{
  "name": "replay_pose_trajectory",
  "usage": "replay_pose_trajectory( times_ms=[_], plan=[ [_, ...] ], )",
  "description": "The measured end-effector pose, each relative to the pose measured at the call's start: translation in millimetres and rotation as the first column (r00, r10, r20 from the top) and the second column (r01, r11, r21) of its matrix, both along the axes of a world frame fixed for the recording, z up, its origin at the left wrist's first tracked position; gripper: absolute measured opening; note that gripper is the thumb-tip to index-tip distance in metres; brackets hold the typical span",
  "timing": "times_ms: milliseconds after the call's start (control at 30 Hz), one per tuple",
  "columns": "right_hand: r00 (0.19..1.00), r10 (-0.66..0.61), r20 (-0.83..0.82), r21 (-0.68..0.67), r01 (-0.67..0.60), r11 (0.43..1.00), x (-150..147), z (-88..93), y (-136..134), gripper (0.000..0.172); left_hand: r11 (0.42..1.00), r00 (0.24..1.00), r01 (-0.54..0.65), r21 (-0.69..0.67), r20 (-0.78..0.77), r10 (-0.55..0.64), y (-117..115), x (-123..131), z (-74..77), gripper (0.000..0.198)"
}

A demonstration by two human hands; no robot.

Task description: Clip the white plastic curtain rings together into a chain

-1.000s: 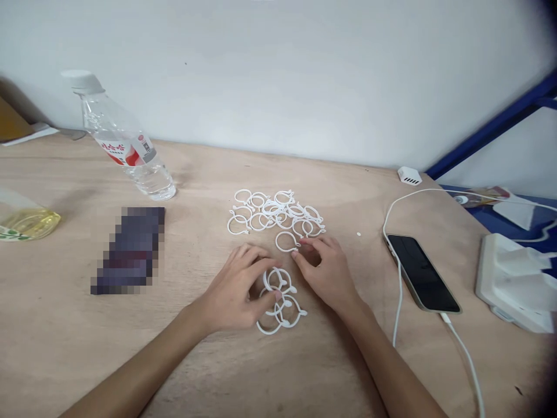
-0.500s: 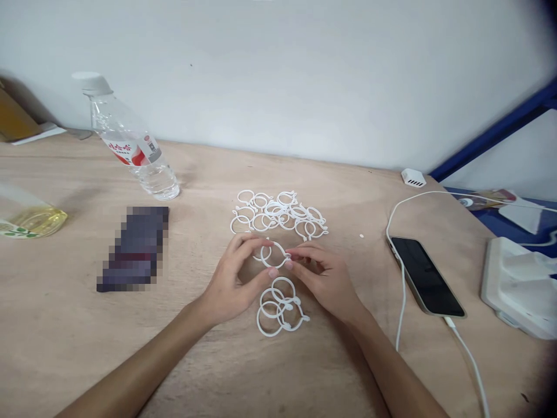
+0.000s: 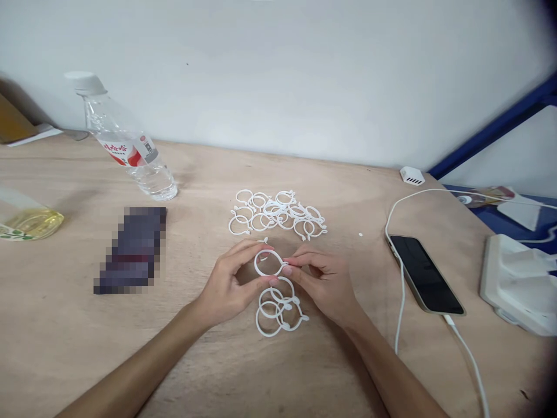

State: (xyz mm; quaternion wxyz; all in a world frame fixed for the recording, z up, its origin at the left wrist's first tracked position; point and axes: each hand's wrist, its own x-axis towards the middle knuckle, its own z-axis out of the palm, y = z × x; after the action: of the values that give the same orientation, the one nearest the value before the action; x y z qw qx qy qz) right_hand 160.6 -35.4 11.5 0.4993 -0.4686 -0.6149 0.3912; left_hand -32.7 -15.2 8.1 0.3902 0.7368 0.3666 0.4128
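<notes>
Both hands hold one white plastic ring (image 3: 266, 263) just above the wooden table (image 3: 65, 325). My left hand (image 3: 230, 281) pinches the ring's left side between thumb and fingers. My right hand (image 3: 324, 278) pinches its right end, where the clasp is. Right below the hands lies a small cluster of linked white rings (image 3: 278, 310). A larger pile of loose white rings (image 3: 276, 215) lies farther back on the table.
A clear water bottle (image 3: 126, 145) leans at the back left, beside a blurred dark item (image 3: 130, 249) and a yellowish container (image 3: 26, 220) at the left edge. A phone (image 3: 424, 273) with a white cable (image 3: 398, 313) lies right, near a white power strip (image 3: 517, 281).
My right hand took a ring from the edge of the loose pile. My left hand left the small cluster and joined it, and both now hold the ring nearer to me.
</notes>
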Motion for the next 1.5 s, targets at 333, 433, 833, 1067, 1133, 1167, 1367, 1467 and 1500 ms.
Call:
replay_pose_trajectory(
  times_ms=[333,433,833,1067,1133,1167,1367,1467,1500],
  plan=[
    [0.994,0.033,0.100,-0.029,-0.030,0.999,2.3,0.9,-1.2,0.007,0.998,0.996,-0.024,0.061,-0.084,0.029,1.8,-1.4,-1.2,0.039],
    [0.984,0.030,0.174,-0.031,-0.025,0.999,8.2,3.5,-0.8,0.007,0.984,0.960,-0.072,0.162,-0.258,0.113,2.6,-2.5,-3.4,0.056],
    [0.758,-0.404,0.512,0.224,0.336,0.915,20.9,-9.0,14.4,0.016,0.949,0.956,0.197,0.246,-0.261,-0.131,-2.6,2.5,5.0,0.037],
    [0.573,-0.407,0.712,0.085,0.504,0.859,22.4,-17.5,22.2,0.037,0.919,0.946,0.276,0.282,-0.249,-0.207,-6.3,3.6,7.1,0.030],
    [0.542,-0.391,0.744,0.057,0.531,0.845,19.4,-14.7,21.8,0.036,0.921,0.946,0.270,0.281,-0.256,-0.200,-6.8,3.1,5.9,0.031],
    [0.527,-0.388,0.756,0.051,0.544,0.838,18.1,-13.4,21.7,0.035,0.922,0.946,0.267,0.281,-0.257,-0.196,-6.9,2.9,5.3,0.032],
    [0.500,-0.383,0.777,0.031,0.577,0.816,16.8,-12.8,22.2,0.029,0.920,0.961,0.237,0.311,-0.212,-0.176,-5.3,2.4,4.1,0.032],
    [0.554,-0.439,0.708,0.050,0.580,0.813,19.1,-14.3,22.0,0.031,0.944,0.986,0.129,0.302,-0.144,-0.089,-3.3,1.7,4.1,0.026],
    [0.597,-0.459,0.658,0.062,0.564,0.823,19.4,-14.4,21.6,0.033,0.958,0.991,0.077,0.277,-0.126,-0.044,-2.7,1.3,3.7,0.022]
  ],
)
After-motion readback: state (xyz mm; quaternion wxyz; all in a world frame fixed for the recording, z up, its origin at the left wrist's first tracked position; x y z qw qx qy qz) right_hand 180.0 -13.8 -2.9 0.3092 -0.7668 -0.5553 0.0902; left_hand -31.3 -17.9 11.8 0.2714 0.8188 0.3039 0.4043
